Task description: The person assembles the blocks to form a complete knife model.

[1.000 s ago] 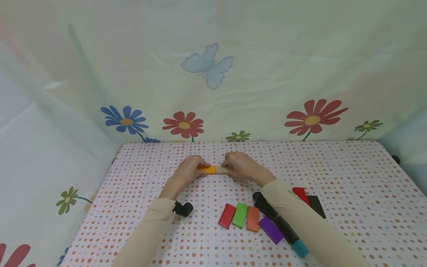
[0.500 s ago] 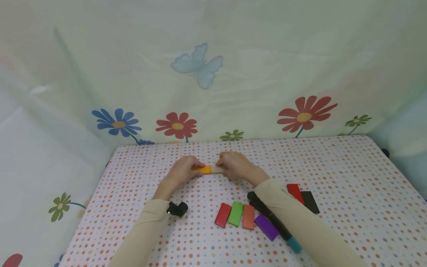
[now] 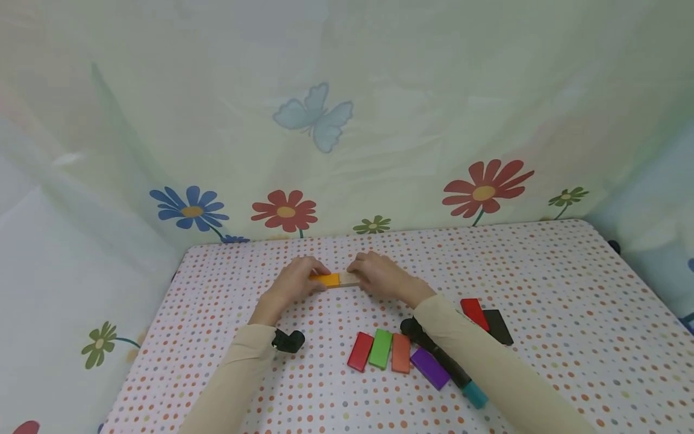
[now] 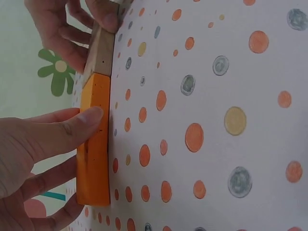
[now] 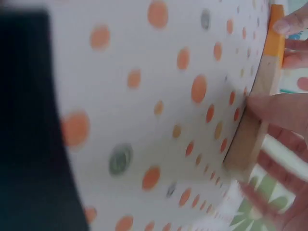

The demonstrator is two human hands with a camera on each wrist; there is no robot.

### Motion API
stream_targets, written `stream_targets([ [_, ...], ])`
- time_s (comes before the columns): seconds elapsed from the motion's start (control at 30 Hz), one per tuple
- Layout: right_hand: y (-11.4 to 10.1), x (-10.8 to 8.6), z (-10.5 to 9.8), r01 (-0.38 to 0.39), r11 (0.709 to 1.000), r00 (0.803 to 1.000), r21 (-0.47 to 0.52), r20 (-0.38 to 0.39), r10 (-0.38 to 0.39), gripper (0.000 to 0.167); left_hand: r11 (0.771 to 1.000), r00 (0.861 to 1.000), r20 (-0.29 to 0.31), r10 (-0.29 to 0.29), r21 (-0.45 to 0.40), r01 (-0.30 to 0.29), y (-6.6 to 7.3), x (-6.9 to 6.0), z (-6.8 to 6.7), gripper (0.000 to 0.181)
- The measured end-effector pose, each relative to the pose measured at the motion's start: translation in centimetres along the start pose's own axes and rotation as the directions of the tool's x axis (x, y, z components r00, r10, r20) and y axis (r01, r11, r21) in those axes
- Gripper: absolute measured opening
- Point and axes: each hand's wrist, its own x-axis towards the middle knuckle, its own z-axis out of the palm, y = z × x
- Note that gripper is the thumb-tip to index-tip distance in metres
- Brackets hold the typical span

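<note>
Near the back of the table, an orange block [image 3: 329, 279] and a plain wooden block [image 3: 348, 279] lie end to end, their ends touching. My left hand [image 3: 295, 281] holds the orange block, its thumb on the near face and fingers behind, as the left wrist view shows. With thumb and fingers on either side, my right hand [image 3: 382, 276] grips the plain block. In the right wrist view the wooden block [image 5: 244, 147] runs on from the orange one [image 5: 274, 42], and the right hand is partly blurred there.
In front lie a red block [image 3: 360, 351], a green block [image 3: 381, 349], an orange-red block [image 3: 400, 353] and a purple block [image 3: 431, 368]. Under the right forearm, partly hidden, are another red block [image 3: 475, 314] and a black block [image 3: 497, 326]. A flowered curtain [image 3: 412, 120] hangs behind the table.
The head view has shifted slightly, so the whole scene sits a little further left. Both hands stay on the same two blocks, with hardly any movement against the table.
</note>
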Motion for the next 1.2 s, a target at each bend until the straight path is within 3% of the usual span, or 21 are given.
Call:
stream_targets([
  [0.13, -1.2, -1.2, -0.3, 0.026, 1.0, 0.999, -0.012, -0.032, -0.026, 0.05, 1.0, 1.0, 0.023, 0.01, 0.001, -0.01, -0.1, 0.3, 0.3, 0.025],
  [0.23, -2.5, -2.4, -1.2, 0.132, 0.991, 0.991, 0.023, -0.008, -0.132, 0.044, 1.0, 0.999, 0.034, 0.027, 0.006, -0.027, 0.0, 0.5, 0.3, 0.024],
  [0.43, -4.5, -5.5, -1.8, 0.333, 0.941, 0.932, 0.064, 0.129, -0.339, 0.03, 1.0, 0.998, 0.051, 0.023, 0.018, -0.024, 0.1, 0.7, 0.3, 0.022],
  [0.57, -4.8, -7.5, -0.9, 0.364, 0.929, 0.912, 0.067, 0.176, -0.37, 0.03, 0.999, 0.998, 0.055, 0.04, 0.031, -0.041, 0.2, 0.8, 0.2, 0.022],
  [0.73, -5.0, -8.7, 0.1, 0.406, 0.909, 0.897, 0.09, 0.153, -0.416, 0.029, 0.999, 0.998, 0.06, 0.031, 0.03, -0.033, 0.2, 0.7, -0.1, 0.022],
  [1.2, -5.8, -8.0, 1.1, 0.42, 0.899, 0.874, 0.124, 0.211, -0.438, 0.029, 1.0, 0.997, 0.08, 0.009, 0.01, -0.01, 0.2, 0.6, -0.4, 0.023],
])
